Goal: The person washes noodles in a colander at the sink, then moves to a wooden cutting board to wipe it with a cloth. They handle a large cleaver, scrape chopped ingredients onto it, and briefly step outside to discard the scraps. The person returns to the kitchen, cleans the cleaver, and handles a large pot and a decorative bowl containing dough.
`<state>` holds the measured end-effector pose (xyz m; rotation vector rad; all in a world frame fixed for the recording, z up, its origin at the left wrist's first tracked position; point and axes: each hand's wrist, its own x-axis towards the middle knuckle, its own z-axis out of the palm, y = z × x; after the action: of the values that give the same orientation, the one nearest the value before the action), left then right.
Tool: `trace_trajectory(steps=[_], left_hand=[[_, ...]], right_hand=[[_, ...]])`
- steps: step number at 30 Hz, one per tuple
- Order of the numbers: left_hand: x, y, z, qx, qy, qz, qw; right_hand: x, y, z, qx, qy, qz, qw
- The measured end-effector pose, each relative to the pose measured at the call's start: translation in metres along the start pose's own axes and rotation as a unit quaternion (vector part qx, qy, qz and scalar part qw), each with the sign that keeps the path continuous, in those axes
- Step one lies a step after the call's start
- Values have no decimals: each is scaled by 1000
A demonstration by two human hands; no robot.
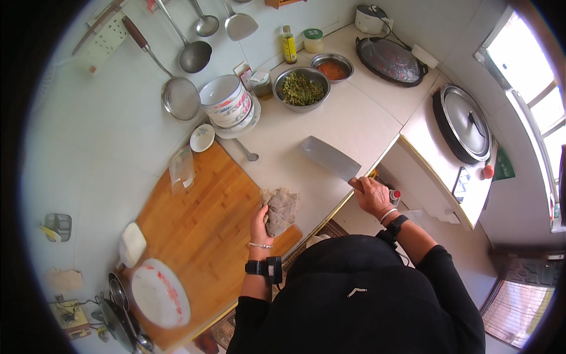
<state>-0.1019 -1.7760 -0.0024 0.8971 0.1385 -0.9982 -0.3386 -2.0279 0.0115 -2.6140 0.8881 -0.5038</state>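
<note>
My right hand (373, 197) grips the brown handle of a wide-bladed cleaver (331, 157), whose blade reaches over the pale countertop (371, 110). In my left hand (260, 228) is a crumpled grey-brown cloth (283, 211), held above the front edge of a wooden cutting board (212, 212). The cloth and the blade are apart. A metal spoon (248, 152) lies on the counter between the board and the cleaver.
A steel bowl of chopped greens (303, 88), a smaller bowl of red sauce (332, 70) and stacked bowls (227, 99) line the back. An enamel basin (160, 294) stands at the board's left end. A lidded electric pan (466, 124) sits to the right.
</note>
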Motion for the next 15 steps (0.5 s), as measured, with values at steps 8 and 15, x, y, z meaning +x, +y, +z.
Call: trace_trajectory(steps=[8,15], left_hand=[[16,2,-24,21,-3,-30,999],[31,14,34,146,-24,-15,989]], right_hand=[[8,-16,33,-12,-45,-23,999],[19,-36,49,-10,-73,-27,997]])
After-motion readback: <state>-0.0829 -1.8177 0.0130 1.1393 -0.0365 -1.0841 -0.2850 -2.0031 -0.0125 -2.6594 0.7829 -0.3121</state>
